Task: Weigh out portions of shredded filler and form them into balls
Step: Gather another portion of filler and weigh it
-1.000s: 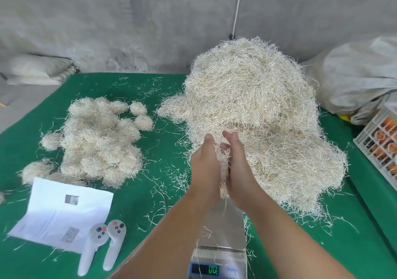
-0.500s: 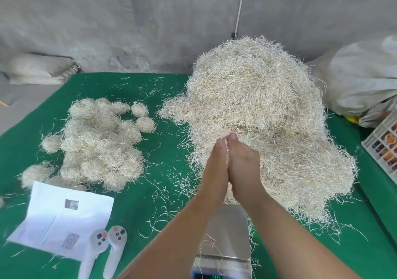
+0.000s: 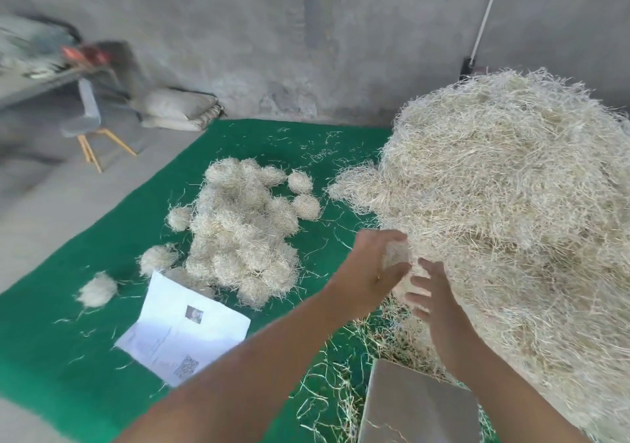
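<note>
The left hand (image 3: 373, 265) is raised just in front of the big heap of shredded filler (image 3: 511, 211), with its fingers curled around a small wad of filler (image 3: 395, 255); motion blur makes it hard to judge how tightly the wad is gripped. The right hand (image 3: 433, 303) is just beside it on the near right, fingers spread and relaxed, holding nothing and apart from the left hand.

The heap fills the right side of the green table (image 3: 85, 357) and rises high toward the far wall. To the left of the hands lies a cluster of finished balls (image 3: 238, 238), piled together, with a few single balls lying apart from it at its left and far edges. A white printed sheet (image 3: 184, 333) rests near the cluster, partly under the left forearm. At the near edge, below the right hand, the steel pan of the scale (image 3: 416, 405) shows with only a few strands on it. Loose strands are scattered over the green surface around the pan. Off the table at the far left stand a grey chair (image 3: 85, 119) and a folded sack (image 3: 177, 110).
</note>
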Demonstrator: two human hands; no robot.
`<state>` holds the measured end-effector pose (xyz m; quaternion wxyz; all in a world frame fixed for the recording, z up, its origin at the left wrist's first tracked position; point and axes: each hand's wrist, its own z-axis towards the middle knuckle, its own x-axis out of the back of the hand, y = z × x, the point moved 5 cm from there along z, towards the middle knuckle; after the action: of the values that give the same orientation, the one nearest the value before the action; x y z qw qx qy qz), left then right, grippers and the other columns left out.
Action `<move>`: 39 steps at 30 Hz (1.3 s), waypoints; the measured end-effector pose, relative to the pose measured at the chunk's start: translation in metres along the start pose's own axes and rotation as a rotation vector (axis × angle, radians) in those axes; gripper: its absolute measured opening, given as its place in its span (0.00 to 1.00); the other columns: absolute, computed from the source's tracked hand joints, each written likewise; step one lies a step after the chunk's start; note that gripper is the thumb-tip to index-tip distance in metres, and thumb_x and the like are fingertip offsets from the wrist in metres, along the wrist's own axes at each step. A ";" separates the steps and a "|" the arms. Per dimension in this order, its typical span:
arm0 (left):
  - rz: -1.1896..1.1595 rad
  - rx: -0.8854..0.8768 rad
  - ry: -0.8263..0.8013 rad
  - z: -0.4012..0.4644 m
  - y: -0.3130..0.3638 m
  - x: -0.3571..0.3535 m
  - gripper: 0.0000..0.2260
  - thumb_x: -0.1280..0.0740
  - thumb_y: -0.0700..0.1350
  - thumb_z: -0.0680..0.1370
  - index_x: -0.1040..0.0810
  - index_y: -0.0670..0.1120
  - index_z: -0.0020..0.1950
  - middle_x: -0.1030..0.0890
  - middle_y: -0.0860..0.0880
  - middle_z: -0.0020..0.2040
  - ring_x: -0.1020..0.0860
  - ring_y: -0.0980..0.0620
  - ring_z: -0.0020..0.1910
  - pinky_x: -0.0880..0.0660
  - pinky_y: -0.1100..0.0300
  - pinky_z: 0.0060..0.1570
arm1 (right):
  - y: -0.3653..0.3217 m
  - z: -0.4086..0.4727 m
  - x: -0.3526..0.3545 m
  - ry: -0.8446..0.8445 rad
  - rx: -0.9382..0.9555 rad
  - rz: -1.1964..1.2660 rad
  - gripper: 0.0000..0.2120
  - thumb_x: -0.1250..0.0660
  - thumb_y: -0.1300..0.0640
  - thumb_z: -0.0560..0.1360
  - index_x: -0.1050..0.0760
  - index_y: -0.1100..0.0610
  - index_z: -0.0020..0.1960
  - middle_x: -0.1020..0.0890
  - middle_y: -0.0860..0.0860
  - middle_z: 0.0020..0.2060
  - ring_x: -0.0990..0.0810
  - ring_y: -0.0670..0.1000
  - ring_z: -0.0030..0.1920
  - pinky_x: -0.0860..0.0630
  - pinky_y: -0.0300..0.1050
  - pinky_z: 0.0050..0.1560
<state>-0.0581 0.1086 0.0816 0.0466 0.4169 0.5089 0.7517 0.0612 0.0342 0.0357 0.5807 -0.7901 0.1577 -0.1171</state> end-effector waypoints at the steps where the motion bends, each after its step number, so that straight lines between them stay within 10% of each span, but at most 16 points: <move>1: 0.109 0.041 0.063 0.010 -0.015 0.017 0.21 0.34 0.55 0.82 0.36 0.61 0.74 0.35 0.56 0.72 0.24 0.56 0.55 0.21 0.55 0.60 | 0.006 0.000 0.002 0.004 -0.034 0.021 0.18 0.49 0.45 0.88 0.34 0.47 0.75 0.26 0.54 0.66 0.25 0.57 0.64 0.31 0.49 0.63; 5: 0.751 0.166 0.284 0.046 -0.065 0.106 0.29 0.33 0.54 0.81 0.40 0.56 0.81 0.33 0.50 0.77 0.28 0.48 0.71 0.28 0.46 0.71 | 0.004 0.005 0.002 -0.104 0.005 -0.089 0.31 0.42 0.32 0.79 0.38 0.44 0.78 0.27 0.50 0.69 0.24 0.51 0.65 0.32 0.55 0.69; 7: 0.964 0.392 0.213 0.058 -0.090 0.147 0.36 0.32 0.54 0.81 0.50 0.61 0.83 0.48 0.48 0.84 0.40 0.37 0.80 0.36 0.31 0.74 | 0.001 0.004 0.003 -0.126 0.017 -0.140 0.34 0.41 0.28 0.73 0.38 0.38 0.76 0.27 0.46 0.68 0.25 0.49 0.66 0.32 0.54 0.67; 10: 0.875 0.679 0.015 0.062 -0.119 0.180 0.45 0.28 0.60 0.77 0.58 0.67 0.82 0.75 0.50 0.79 0.70 0.31 0.78 0.62 0.18 0.67 | 0.006 0.009 0.015 -0.079 -0.001 -0.162 0.32 0.38 0.28 0.73 0.36 0.36 0.74 0.25 0.44 0.66 0.24 0.51 0.66 0.30 0.59 0.68; 14: 0.701 0.761 -0.133 0.062 -0.127 0.165 0.41 0.33 0.62 0.78 0.57 0.64 0.83 0.77 0.48 0.79 0.76 0.30 0.74 0.61 0.18 0.69 | 0.019 0.022 0.040 0.038 -0.015 -0.247 0.20 0.34 0.42 0.82 0.35 0.37 0.72 0.26 0.44 0.66 0.21 0.48 0.58 0.22 0.47 0.50; 16: 0.610 0.741 -0.165 0.064 -0.124 0.134 0.39 0.35 0.61 0.79 0.55 0.64 0.83 0.71 0.47 0.82 0.73 0.30 0.76 0.60 0.22 0.72 | 0.027 0.026 0.058 0.100 -0.023 -0.304 0.22 0.31 0.48 0.82 0.34 0.40 0.73 0.27 0.47 0.67 0.21 0.46 0.55 0.22 0.39 0.38; 22: 0.393 0.386 -0.245 0.053 -0.095 -0.009 0.28 0.33 0.56 0.82 0.38 0.58 0.81 0.51 0.45 0.84 0.40 0.38 0.80 0.41 0.40 0.79 | 0.052 0.023 0.134 0.330 0.011 -1.035 0.36 0.30 0.43 0.78 0.42 0.45 0.80 0.39 0.55 0.77 0.39 0.60 0.76 0.38 0.60 0.74; 25: 0.164 0.326 -0.361 0.030 -0.080 -0.085 0.26 0.33 0.52 0.83 0.36 0.57 0.80 0.43 0.50 0.83 0.29 0.57 0.68 0.31 0.75 0.63 | 0.075 0.019 0.166 0.342 -0.051 -1.322 0.50 0.29 0.36 0.74 0.58 0.44 0.83 0.52 0.54 0.82 0.52 0.63 0.81 0.48 0.68 0.78; 28: 0.087 0.276 -0.456 0.014 -0.066 -0.150 0.30 0.33 0.52 0.82 0.41 0.56 0.81 0.41 0.52 0.82 0.33 0.55 0.74 0.36 0.61 0.74 | 0.100 0.019 0.183 0.251 -0.170 -1.515 0.52 0.27 0.40 0.74 0.59 0.47 0.83 0.41 0.56 0.81 0.44 0.63 0.81 0.49 0.65 0.78; 31: 0.162 0.241 -0.492 0.006 -0.059 -0.195 0.36 0.33 0.52 0.80 0.50 0.56 0.84 0.42 0.51 0.83 0.41 0.50 0.81 0.42 0.47 0.80 | 0.101 0.017 0.183 0.245 -0.195 -1.623 0.21 0.34 0.61 0.79 0.29 0.48 0.69 0.19 0.52 0.61 0.23 0.58 0.66 0.35 0.61 0.74; 34: 0.119 0.276 -0.433 0.003 -0.056 -0.216 0.45 0.29 0.51 0.78 0.58 0.58 0.83 0.45 0.51 0.84 0.43 0.47 0.82 0.44 0.46 0.80 | 0.098 0.015 0.180 0.229 -0.088 -1.382 0.11 0.40 0.65 0.81 0.21 0.54 0.54 0.18 0.51 0.48 0.18 0.55 0.49 0.20 0.54 0.57; 39: -0.141 0.163 -0.315 0.025 -0.034 -0.224 0.52 0.22 0.41 0.70 0.53 0.57 0.84 0.21 0.49 0.66 0.19 0.52 0.60 0.19 0.52 0.59 | 0.062 -0.001 0.154 0.175 0.182 -0.579 0.18 0.35 0.64 0.80 0.30 0.45 0.38 0.28 0.43 0.31 0.34 0.41 0.31 0.35 0.42 0.38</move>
<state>0.0915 0.0321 -0.0725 0.1443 0.4950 0.5825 0.6283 0.1961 -0.0429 -0.0233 0.5759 -0.7337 -0.0357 -0.3589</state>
